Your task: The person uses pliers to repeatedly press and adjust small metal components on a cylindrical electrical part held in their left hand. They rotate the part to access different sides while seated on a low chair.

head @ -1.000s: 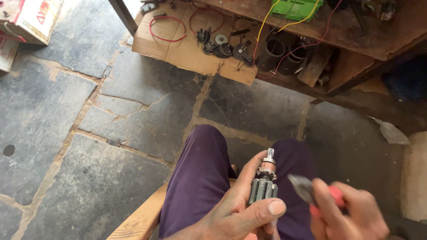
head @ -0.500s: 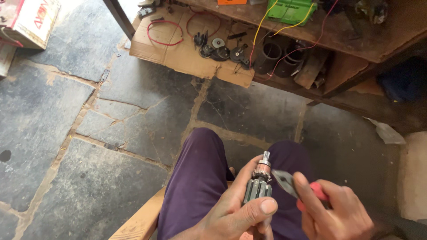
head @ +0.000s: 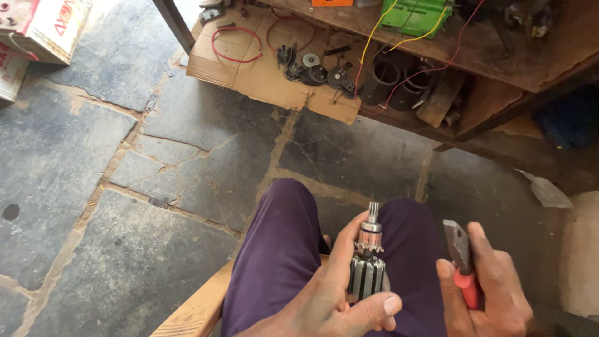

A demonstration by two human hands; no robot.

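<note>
Head view, looking down over lap in purple trousers [head: 274, 262], seated on wooden seat edge [head: 193, 312], stone-slab floor [head: 93, 187] below.

Left hand [head: 331, 299], lower centre of frame: closed around motor armature [head: 367, 265]. Fingers wrapped on the dark slotted core, thumb lying across the bottom, index finger up along the left side. Armature held upright, steel shaft end uppermost, copper-coloured commutator band just under it. Sits above the gap between the knees.

Right hand [head: 490, 293], lower right of frame: closed on pliers [head: 463, 259] with red handles. Grey nose pointing up and slightly left, jaws apparently shut, nothing between them. Pliers near the armature but apart from it, not touching.

Step in hand, as judged: inspection or positioning of armature ahead of work at its top end; tool readied, not yet applied. Next move likely calls for bringing plier nose across to the shaft or commutator end, left hand keeping the core steady and upright, wrist turned to present the right face.

Upper frame: sheet of cardboard [head: 262, 68] on floor with red wire loop [head: 234, 43] and small dark round parts [head: 312, 68]. Low wooden shelf [head: 493, 56] at upper right carrying green box [head: 424, 15], yellow and red leads, dark cylindrical housings [head: 387, 78].
</note>
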